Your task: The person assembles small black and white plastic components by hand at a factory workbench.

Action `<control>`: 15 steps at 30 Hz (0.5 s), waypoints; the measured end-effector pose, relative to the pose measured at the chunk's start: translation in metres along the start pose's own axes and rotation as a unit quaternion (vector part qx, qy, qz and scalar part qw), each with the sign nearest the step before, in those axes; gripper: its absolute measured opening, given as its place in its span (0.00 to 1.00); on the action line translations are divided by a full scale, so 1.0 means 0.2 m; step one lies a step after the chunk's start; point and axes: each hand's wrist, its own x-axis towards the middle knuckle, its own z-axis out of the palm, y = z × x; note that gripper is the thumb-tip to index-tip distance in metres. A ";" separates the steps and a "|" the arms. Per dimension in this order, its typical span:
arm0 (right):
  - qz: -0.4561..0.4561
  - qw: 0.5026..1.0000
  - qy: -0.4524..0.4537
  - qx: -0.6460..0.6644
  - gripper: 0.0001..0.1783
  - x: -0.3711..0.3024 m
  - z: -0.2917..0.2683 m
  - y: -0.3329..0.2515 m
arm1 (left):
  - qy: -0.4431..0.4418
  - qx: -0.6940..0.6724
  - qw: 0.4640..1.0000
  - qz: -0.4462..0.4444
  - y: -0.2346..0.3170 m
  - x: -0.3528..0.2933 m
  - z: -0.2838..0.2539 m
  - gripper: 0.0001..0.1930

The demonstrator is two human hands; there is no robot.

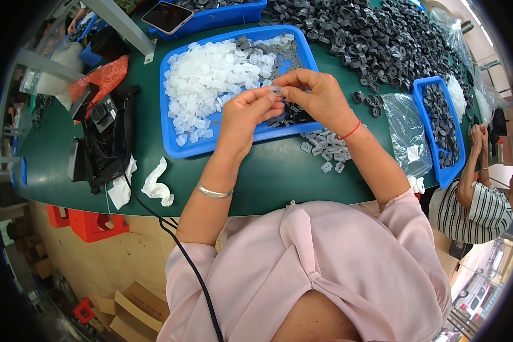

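Note:
Above the blue tray point(179, 149) my two hands meet, fingertips pinched round one small pale grey plastic piece point(276, 90). My left hand point(246, 117) grips it from the left with thumb and fingers. From the right, my right hand point(320, 98) holds it between thumb and forefinger. Heaped in the tray's left part are translucent white plastic pieces point(211, 74); grey pieces point(290, 54) fill its right part, and black ones point(293, 115) lie partly hidden under my right hand. Below that hand, several clear grey pieces point(328, 149) are spread on the green table point(256, 188).
A big pile of black ring-like parts point(365, 40) covers the back right. A second blue tray point(446, 174) and a clear plastic bag point(404, 128) lie right. At left are a black bag with devices point(105, 137), crumpled tissue point(158, 182) and a cable point(196, 271). A co-worker point(473, 199) sits right.

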 end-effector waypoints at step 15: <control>0.103 0.962 -0.155 -0.202 0.09 -0.24 -0.50 -0.03 | 0.036 0.604 0.762 0.230 0.04 -0.02 -0.17 0.08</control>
